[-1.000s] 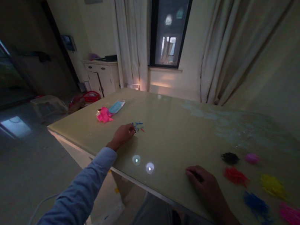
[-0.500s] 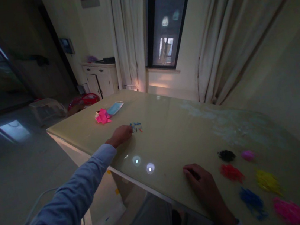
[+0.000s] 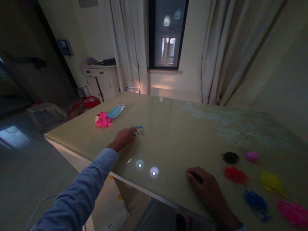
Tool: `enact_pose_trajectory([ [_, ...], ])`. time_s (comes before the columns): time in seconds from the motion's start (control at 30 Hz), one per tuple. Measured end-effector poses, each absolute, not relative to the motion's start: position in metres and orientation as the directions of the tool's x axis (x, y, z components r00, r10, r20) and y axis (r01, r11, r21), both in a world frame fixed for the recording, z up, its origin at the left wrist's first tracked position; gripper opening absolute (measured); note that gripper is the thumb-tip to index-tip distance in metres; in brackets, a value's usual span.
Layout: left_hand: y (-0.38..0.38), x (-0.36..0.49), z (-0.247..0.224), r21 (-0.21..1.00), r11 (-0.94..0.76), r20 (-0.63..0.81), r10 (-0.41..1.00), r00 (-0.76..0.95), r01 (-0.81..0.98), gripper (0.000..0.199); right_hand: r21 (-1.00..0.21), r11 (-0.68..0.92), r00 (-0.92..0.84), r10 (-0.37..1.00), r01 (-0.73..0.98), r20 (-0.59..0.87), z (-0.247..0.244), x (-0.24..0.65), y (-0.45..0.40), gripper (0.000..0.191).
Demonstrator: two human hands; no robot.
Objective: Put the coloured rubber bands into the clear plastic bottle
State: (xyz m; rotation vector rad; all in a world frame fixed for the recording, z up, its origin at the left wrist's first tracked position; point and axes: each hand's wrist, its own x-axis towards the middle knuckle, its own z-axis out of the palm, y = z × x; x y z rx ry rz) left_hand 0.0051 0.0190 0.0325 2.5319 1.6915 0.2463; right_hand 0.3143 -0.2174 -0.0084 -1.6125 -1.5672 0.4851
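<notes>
My left hand (image 3: 124,138) reaches over the table, its fingers pinched together at the edge of a small scatter of blue, dark and red bits (image 3: 140,130). Whatever sits between those fingertips is too small to name. Near the front edge, my right hand (image 3: 207,192) rests on the tabletop with its fingers curled; their inner side is dark and hidden. To its right lie separate piles: black (image 3: 230,157), red (image 3: 236,175), blue (image 3: 256,203), yellow (image 3: 272,182), hot pink (image 3: 296,213) and a small purple-pink one (image 3: 252,156).
A crumpled pink thing (image 3: 103,120) and a blue face mask (image 3: 116,111) lie on the far left of the glossy table (image 3: 171,136). Behind are a white cabinet (image 3: 105,80) and curtains. A plastic bag (image 3: 110,228) hangs below the front edge.
The view has shifted slightly. My left hand stays at the small scatter, where the bits near its fingertips look slightly rearranged. My right hand keeps its pose.
</notes>
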Motion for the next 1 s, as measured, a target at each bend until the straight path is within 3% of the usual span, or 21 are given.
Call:
enact_pose_trajectory([
  [1.0,0.0184,0.0063,0.0336,0.136,-0.432,0.114,0.901,0.419,0.892,0.032,-0.758,0.115,0.139,0.955,0.642,0.262,-0.0103,0.3137,-0.2193,0.027],
])
